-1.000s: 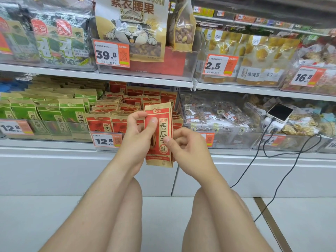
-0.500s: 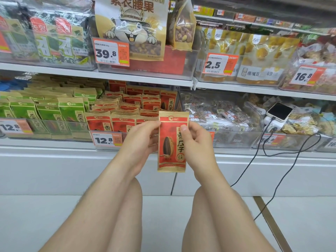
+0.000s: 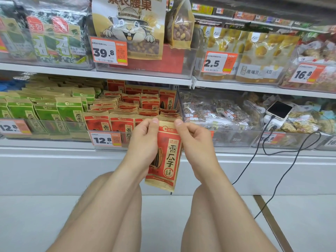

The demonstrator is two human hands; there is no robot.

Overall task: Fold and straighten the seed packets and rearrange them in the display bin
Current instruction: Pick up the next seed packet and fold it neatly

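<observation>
I hold one red seed packet [image 3: 167, 157] upright in front of the lower shelf, its printed face toward me. My left hand [image 3: 143, 142] pinches its top left corner and left side. My right hand [image 3: 194, 140] pinches the top right corner. The packet's top flap looks bent between my thumbs. Just behind my hands stands the clear display bin [image 3: 107, 140] with a 12.8 price tag, filled with several rows of the same red packets [image 3: 131, 104], some upright and some lying crooked.
A bin of green seed packets [image 3: 45, 113] sits to the left. To the right is a clear bin of bagged nuts [image 3: 218, 113], with a phone [image 3: 279, 110] on a charger and a black cable [image 3: 254, 153] hanging down. The shelf above [image 3: 127, 76] carries larger snack bags.
The packet turned from edge-on to face-on, then rose slightly toward the bin. Both hands shifted up to grip its top corners.
</observation>
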